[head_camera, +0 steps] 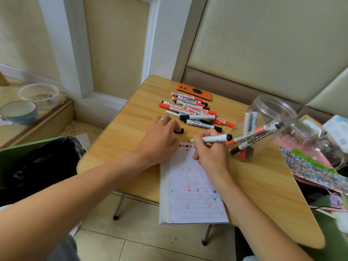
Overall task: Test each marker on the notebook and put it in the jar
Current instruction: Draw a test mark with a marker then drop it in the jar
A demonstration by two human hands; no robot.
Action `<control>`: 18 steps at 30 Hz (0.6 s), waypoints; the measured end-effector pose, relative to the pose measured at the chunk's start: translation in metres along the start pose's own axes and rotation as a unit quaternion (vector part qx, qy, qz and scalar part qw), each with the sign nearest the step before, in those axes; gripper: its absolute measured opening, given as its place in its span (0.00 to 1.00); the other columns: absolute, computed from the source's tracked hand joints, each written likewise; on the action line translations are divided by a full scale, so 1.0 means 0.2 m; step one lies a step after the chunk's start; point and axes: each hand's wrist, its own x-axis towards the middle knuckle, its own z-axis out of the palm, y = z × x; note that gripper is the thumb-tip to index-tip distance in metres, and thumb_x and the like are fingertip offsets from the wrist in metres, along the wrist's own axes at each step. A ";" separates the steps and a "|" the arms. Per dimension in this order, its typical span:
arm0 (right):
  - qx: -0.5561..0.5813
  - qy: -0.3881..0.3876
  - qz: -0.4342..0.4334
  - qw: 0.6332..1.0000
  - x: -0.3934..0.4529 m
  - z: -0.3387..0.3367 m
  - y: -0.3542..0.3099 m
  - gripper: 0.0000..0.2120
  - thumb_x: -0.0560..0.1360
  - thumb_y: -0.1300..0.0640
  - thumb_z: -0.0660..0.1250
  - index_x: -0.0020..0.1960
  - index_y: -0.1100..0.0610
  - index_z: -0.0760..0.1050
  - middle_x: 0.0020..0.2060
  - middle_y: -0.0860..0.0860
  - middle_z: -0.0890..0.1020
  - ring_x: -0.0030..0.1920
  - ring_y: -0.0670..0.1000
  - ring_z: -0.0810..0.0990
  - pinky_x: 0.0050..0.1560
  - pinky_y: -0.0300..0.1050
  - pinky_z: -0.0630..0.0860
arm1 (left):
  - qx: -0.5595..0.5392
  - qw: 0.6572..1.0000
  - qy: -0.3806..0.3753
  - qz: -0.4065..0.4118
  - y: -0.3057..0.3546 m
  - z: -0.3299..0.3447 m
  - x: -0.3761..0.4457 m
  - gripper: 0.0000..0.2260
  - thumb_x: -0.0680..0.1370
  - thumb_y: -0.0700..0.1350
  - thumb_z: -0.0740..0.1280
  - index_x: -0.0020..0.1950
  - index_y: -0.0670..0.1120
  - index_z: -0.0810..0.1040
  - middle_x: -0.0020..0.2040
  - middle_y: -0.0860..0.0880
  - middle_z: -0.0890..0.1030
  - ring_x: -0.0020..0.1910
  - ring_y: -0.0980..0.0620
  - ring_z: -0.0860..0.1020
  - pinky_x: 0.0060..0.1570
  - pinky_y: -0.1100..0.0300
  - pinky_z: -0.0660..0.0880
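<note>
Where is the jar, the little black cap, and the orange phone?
jar (267,110), head view, on its clear wall near the mouth.
little black cap (178,131), head view, on its side, by the left hand's fingers.
orange phone (194,91), head view, on the middle of its back.

Orange phone (194,91), blue bowl (18,112)

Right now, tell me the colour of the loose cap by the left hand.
Black cap, head view.

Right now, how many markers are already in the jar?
4 that I can make out in the jar: two crossed ones leaning out toward the rim, two more upright behind them. The plastic blurs things, so another may be hidden.
</note>
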 end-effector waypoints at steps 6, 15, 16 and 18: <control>-0.002 -0.003 -0.011 1.000 -0.01 -0.01 -0.02 0.07 0.79 0.57 0.71 0.43 0.49 0.77 0.29 0.47 0.80 0.29 0.49 0.81 0.33 0.51 0.78 | 0.059 0.997 -0.016 -0.052 -0.04 0.08 0.14 0.20 0.80 0.48 0.65 0.73 0.50 0.74 0.65 0.45 0.75 0.64 0.45 0.69 0.61 0.50 0.69; 0.040 -0.020 -0.049 0.998 -0.02 -0.03 -0.03 0.04 0.79 0.57 0.72 0.47 0.52 0.78 0.32 0.52 0.81 0.29 0.51 0.80 0.34 0.56 0.80 | -0.027 0.999 0.005 0.018 -0.05 0.05 0.13 0.11 0.77 0.39 0.70 0.55 0.52 0.78 0.53 0.52 0.81 0.52 0.49 0.74 0.51 0.49 0.76; 0.043 -0.025 -0.055 0.997 -0.02 -0.03 -0.03 0.03 0.79 0.57 0.71 0.48 0.52 0.78 0.31 0.52 0.81 0.29 0.51 0.80 0.34 0.54 0.80 | -0.033 0.999 0.007 0.027 -0.04 0.05 0.13 0.11 0.76 0.38 0.70 0.55 0.51 0.78 0.53 0.53 0.82 0.52 0.50 0.74 0.50 0.48 0.76; 0.045 -0.031 -0.064 0.996 -0.02 -0.03 -0.03 0.03 0.80 0.57 0.71 0.48 0.53 0.78 0.30 0.53 0.80 0.29 0.52 0.80 0.34 0.51 0.79 | -0.039 0.998 0.013 0.041 -0.04 0.04 0.12 0.11 0.77 0.38 0.71 0.55 0.51 0.78 0.53 0.53 0.82 0.52 0.51 0.75 0.51 0.48 0.76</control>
